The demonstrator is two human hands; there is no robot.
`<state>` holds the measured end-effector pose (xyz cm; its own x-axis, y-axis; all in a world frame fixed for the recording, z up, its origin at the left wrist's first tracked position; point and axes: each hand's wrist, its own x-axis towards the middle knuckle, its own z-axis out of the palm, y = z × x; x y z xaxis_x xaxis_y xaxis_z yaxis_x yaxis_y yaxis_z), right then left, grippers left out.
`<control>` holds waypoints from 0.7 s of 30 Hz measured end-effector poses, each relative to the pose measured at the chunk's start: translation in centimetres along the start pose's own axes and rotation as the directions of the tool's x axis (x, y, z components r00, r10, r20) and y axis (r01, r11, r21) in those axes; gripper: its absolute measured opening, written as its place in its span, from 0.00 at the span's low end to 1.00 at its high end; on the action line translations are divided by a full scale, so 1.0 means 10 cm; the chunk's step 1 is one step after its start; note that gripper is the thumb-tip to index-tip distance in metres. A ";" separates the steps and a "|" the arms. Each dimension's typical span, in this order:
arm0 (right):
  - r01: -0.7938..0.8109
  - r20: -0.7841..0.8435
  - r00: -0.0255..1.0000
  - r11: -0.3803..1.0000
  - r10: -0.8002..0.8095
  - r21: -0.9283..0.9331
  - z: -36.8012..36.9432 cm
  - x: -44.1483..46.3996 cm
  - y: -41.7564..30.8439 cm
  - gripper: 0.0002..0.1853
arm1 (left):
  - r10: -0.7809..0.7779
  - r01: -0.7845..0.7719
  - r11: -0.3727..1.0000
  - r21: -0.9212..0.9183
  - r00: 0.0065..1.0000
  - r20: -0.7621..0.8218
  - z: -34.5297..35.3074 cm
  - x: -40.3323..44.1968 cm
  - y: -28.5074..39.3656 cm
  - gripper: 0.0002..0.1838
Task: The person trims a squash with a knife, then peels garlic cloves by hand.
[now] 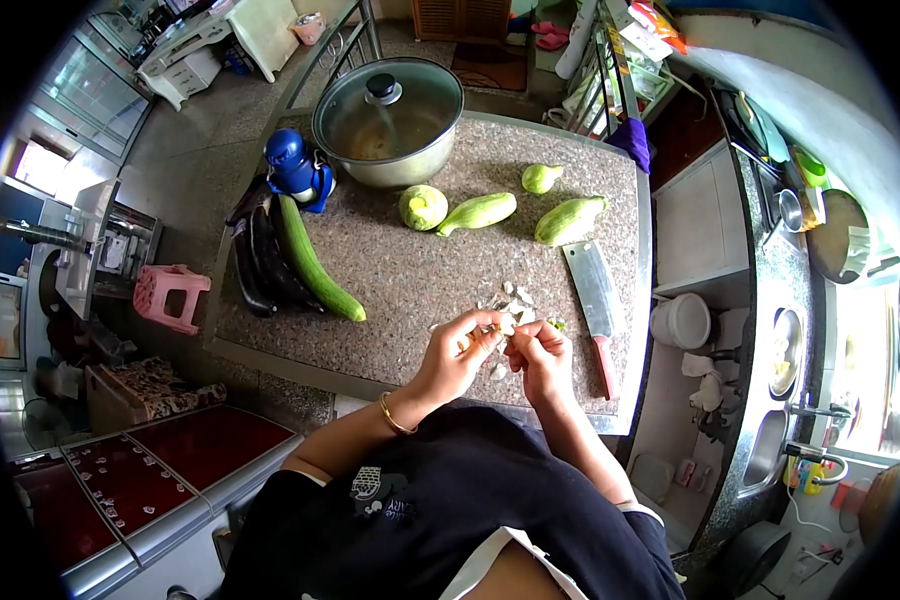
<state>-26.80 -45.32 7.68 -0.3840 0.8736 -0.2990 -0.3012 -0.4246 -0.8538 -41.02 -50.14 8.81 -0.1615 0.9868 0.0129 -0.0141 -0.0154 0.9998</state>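
Over the near side of the stone-topped table, both hands meet at a small pale piece that looks like a garlic clove (pixel 507 326). My left hand (pixel 458 352), with a gold bangle at the wrist, pinches it between closed fingers. From the other side, my right hand (pixel 540 358) closes thumb and fingertips on it. Whitish skins (pixel 516 300) lie scattered just beyond the fingers. To the right of them rests a cleaver (pixel 592 288), its red handle towards me. Farther back are a round green squash (pixel 423 207) and several paler green squashes (pixel 570 220).
A large lidded pot (pixel 388 125) stands at the table's far side, beside a blue bottle (pixel 292 165). Dark eggplants (pixel 270 258) and a long green cucumber-like vegetable (pixel 315 265) lie at the left. A counter with a sink (pixel 767 450) runs along the right.
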 end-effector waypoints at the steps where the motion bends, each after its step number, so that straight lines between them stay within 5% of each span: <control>1: -0.011 -0.016 1.000 0.999 0.012 0.033 0.00 0.00 0.01 0.04 | -0.093 0.094 0.992 -0.087 0.996 0.015 0.00 -0.01 -0.01 0.10; 2: -0.011 -0.017 1.000 0.999 0.012 0.033 0.00 0.00 0.03 0.04 | -0.093 0.095 0.992 -0.088 0.995 0.016 0.01 -0.01 0.00 0.10; 4: -0.044 -0.041 0.998 0.994 0.048 0.097 -0.01 0.01 0.07 0.04 | -0.269 0.247 0.884 -0.398 0.963 0.000 0.05 -0.01 0.04 0.10; 8: -0.041 -0.057 0.997 0.992 0.048 0.119 0.02 -0.01 0.06 0.04 | -0.351 0.266 0.796 -0.543 0.935 -0.057 0.10 -0.01 0.06 0.11; 11: 0.028 -0.069 0.997 0.998 -0.024 0.053 0.05 -0.03 0.04 0.04 | -0.241 0.207 0.925 -0.319 0.968 -0.072 0.06 -0.02 -0.02 0.12; 12: 0.072 -0.080 0.994 0.996 -0.075 -0.043 0.05 -0.04 0.04 0.03 | -0.091 0.071 0.989 -0.128 0.983 -0.157 0.04 -0.01 -0.01 0.12; 13: 0.115 -0.086 0.988 0.984 -0.128 -0.138 0.05 -0.04 0.03 0.02 | 0.075 -0.060 0.995 0.078 0.975 -0.209 0.02 0.00 0.01 0.13; 14: 0.115 -0.086 0.988 0.984 -0.128 -0.138 0.05 -0.05 0.03 0.02 | 0.075 -0.060 0.995 0.078 0.975 -0.208 0.00 0.01 0.05 0.13; 16: 0.161 -0.095 0.979 0.966 -0.183 -0.203 0.07 -0.06 0.03 0.01 | 0.255 -0.221 0.932 0.289 0.963 -0.085 -0.04 0.04 0.13 0.14; 21: 0.252 -0.005 0.965 0.929 -0.264 -0.270 0.09 -0.11 0.06 0.01 | 0.207 -0.205 0.974 0.100 0.978 -0.013 -0.03 0.07 -0.15 0.13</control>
<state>-27.38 -46.74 7.85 -0.2865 0.9558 -0.0656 -0.1415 -0.1099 -0.9838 -41.41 -49.48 7.29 -0.1741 0.9599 0.2196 0.1183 -0.2010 0.9724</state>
